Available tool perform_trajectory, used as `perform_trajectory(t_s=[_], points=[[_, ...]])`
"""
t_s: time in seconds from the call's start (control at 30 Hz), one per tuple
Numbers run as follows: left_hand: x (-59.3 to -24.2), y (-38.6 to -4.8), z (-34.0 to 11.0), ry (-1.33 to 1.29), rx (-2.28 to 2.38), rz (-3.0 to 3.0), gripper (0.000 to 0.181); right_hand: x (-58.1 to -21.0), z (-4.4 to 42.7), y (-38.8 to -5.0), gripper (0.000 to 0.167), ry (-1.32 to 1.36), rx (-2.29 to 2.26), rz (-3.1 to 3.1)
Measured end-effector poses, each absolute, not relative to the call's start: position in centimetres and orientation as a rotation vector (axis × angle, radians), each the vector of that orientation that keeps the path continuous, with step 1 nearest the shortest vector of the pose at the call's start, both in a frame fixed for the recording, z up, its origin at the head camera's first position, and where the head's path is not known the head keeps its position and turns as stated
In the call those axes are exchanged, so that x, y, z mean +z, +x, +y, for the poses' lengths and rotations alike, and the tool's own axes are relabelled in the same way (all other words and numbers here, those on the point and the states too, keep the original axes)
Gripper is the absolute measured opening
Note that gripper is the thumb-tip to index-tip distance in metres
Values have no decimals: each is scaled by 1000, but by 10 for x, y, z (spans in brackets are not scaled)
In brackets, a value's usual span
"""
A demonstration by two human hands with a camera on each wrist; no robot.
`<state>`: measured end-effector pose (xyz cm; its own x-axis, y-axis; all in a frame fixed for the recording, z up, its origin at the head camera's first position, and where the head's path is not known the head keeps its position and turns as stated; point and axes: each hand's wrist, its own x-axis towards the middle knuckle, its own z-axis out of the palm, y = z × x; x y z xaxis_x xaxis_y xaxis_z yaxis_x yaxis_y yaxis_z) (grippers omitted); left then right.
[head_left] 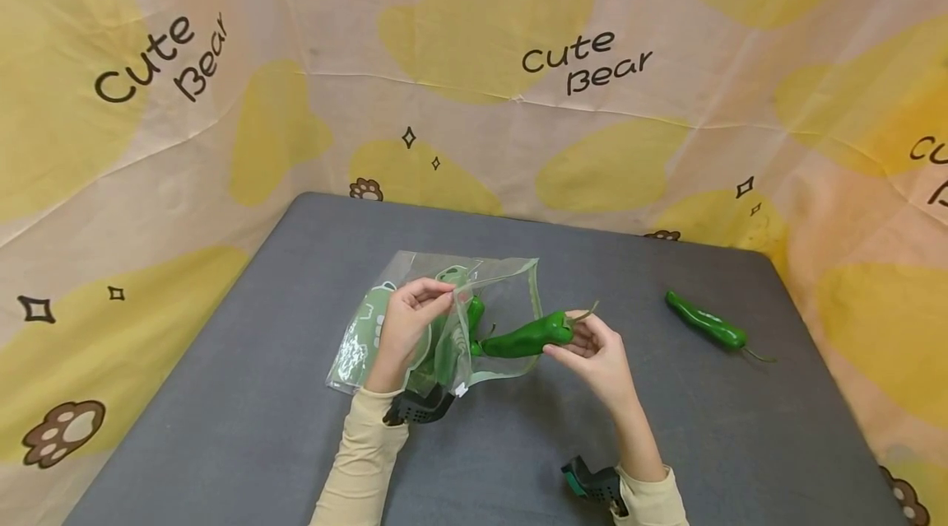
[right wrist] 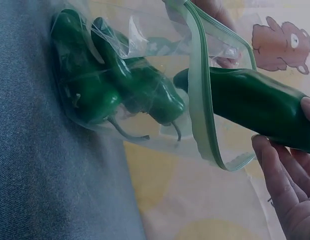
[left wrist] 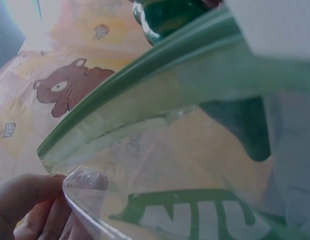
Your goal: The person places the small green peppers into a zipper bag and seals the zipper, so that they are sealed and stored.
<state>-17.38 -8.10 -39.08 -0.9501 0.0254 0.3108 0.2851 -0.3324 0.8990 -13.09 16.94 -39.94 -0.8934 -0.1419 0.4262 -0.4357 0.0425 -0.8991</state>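
My left hand (head_left: pixel 411 320) pinches the edge of a clear zip bag (head_left: pixel 504 275) with green print, holding its mouth apart. Between the thumb and fingers of my right hand (head_left: pixel 598 353) is a green pepper (head_left: pixel 524 338), its stem toward the hand. The pepper's tip reaches through the bag's green-rimmed opening, as the right wrist view shows. Inside the bag lie several other green peppers (right wrist: pixel 97 95). In the left wrist view, the thumb and fingers (left wrist: pixel 29 200) grip the film below the green zip strip (left wrist: pixel 144 75).
Another green pepper (head_left: pixel 707 322) lies on the grey table (head_left: pixel 244 394), to the right of my right hand. A patterned cloth (head_left: pixel 474 73) hangs behind the table and along both sides. A dark device sits on each wrist.
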Motion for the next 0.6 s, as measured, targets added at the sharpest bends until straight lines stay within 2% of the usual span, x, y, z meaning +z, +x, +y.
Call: perform_trajectory(t_s=[0.6], points=[[-394,-174,-81,-432,-2390,-1698,13,-402,160,-131,39,586,1973,-1972]])
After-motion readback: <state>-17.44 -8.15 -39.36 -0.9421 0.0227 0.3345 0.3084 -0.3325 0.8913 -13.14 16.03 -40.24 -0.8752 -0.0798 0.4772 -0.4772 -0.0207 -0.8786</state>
